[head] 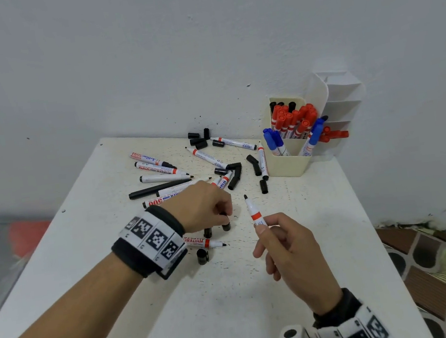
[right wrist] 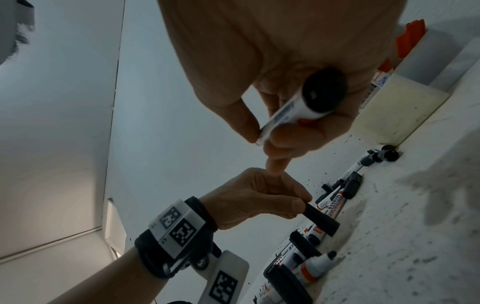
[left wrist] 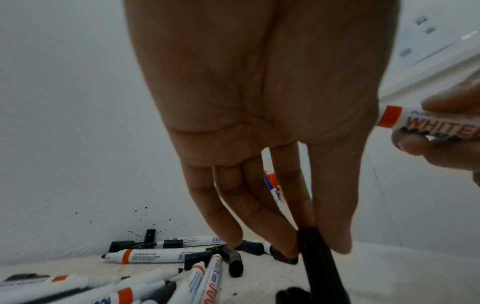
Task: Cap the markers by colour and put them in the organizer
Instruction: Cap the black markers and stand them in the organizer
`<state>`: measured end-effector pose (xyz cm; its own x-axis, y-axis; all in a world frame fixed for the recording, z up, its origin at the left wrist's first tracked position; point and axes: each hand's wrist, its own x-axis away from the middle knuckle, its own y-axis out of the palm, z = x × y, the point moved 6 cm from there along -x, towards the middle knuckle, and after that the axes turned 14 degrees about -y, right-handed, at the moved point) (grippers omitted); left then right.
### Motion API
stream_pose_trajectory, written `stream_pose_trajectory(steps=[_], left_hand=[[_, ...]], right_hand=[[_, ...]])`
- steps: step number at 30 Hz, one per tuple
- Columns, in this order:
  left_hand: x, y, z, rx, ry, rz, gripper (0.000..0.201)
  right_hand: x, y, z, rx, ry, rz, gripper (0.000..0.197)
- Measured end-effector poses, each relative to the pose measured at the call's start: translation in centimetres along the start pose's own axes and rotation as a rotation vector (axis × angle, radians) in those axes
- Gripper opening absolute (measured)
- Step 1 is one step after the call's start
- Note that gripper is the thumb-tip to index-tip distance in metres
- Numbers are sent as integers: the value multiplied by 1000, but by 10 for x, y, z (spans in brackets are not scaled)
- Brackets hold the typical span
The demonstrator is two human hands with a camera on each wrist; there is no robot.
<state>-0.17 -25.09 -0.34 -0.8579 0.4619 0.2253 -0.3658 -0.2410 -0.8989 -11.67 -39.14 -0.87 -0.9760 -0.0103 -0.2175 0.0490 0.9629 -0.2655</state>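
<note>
The left hand (head: 207,207) pinches a black plastic marker cap (right wrist: 322,220); the right hand (head: 289,248) grips an uncapped white black-tipped marker (head: 253,211). Bare white worktop (head: 234,309) lies near them, with the cream plastic organizer (head: 286,164) at the far right edge.

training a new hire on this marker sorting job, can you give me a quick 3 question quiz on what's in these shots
1. True or false: the marker in the right hand already has its cap on.
2. What does the left hand pinch?
A. a black cap
B. a blue marker
C. nothing
3. Fill in: the capped red and blue markers stand in the cream ______ at the table's far right.

Key:
1. False; its black tip is bare.
2. A; the black cap is pinched between thumb and fingers, just above the table.
3. organizer
</note>
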Motion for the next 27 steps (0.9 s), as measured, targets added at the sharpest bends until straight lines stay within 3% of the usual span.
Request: stream_pose_trajectory(steps=[5, 13, 18, 21, 24, 27], left_hand=[[-3, 11, 2, -99, -17, -33, 16], [13, 5, -24, -55, -88, 6, 39], [18, 9, -37, 8, -96, 5, 13], [24, -7, -50, 182, -125, 104, 8], [38, -28, -59, 557, -127, 210, 9], [49, -34, -49, 760, -88, 168, 13]], right_hand=[[4, 0, 3, 7, 5, -12, 10], [4, 3, 6, -10, 9, -28, 11], [4, 11, 7, -33, 28, -64, 11], [3, 14, 7, -33, 23, -86, 12], [4, 17, 7, -11, 0, -120, 14], [4, 21, 8, 3, -13, -150, 15]])
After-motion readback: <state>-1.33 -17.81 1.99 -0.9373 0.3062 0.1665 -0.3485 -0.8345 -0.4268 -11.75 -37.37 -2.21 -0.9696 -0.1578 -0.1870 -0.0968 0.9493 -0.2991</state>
